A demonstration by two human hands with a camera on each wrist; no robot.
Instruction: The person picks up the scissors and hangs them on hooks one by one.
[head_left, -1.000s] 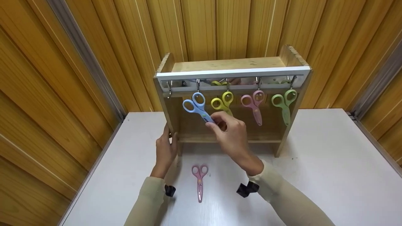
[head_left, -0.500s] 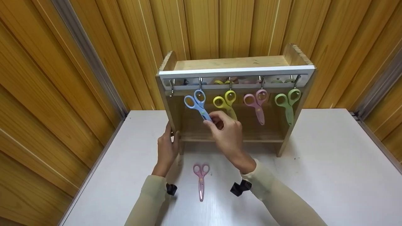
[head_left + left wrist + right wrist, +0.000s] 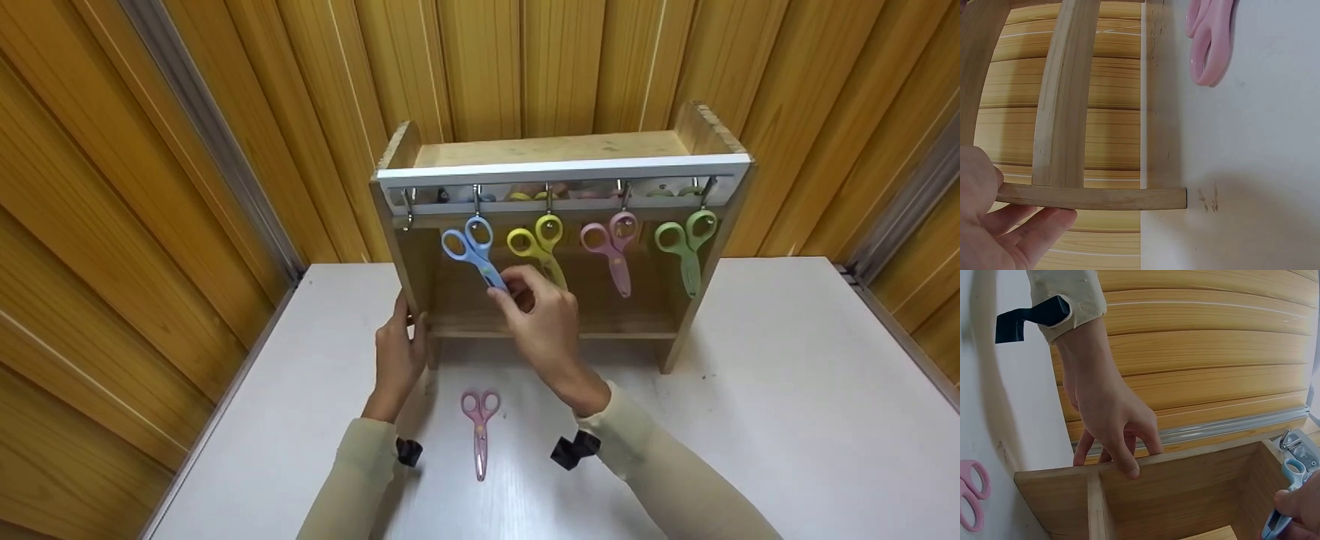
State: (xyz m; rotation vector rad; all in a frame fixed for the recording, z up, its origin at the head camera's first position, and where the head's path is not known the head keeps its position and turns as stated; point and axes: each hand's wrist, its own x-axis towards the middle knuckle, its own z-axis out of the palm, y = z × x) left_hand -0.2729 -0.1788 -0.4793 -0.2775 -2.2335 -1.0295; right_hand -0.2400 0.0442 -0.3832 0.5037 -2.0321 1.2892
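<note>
In the head view, my right hand (image 3: 544, 322) pinches the blade end of the blue scissors (image 3: 480, 259) between thumb and fingers. One blue handle loop sits at the second hook (image 3: 477, 201) from the left; I cannot tell how far the hook passes through it. My left hand (image 3: 399, 349) grips the left side panel of the wooden rack (image 3: 401, 262), thumb inside and fingers outside, as the right wrist view shows. Yellow scissors (image 3: 546, 244), pink scissors (image 3: 616, 251) and green scissors (image 3: 688, 251) hang on hooks to the right. Fingers partly cover the yellow blades.
A second pair of pink scissors (image 3: 480, 435) lies on the white table (image 3: 795, 420) in front of the rack, between the forearms. The leftmost hook (image 3: 409, 210) carries nothing. Behind the rack stands a wood-panelled wall (image 3: 559, 67).
My right hand has shifted slightly left with the blue scissors' blades, their loop staying at the same hook. The left hand keeps its grip on the rack. The head view has tilted slightly.
</note>
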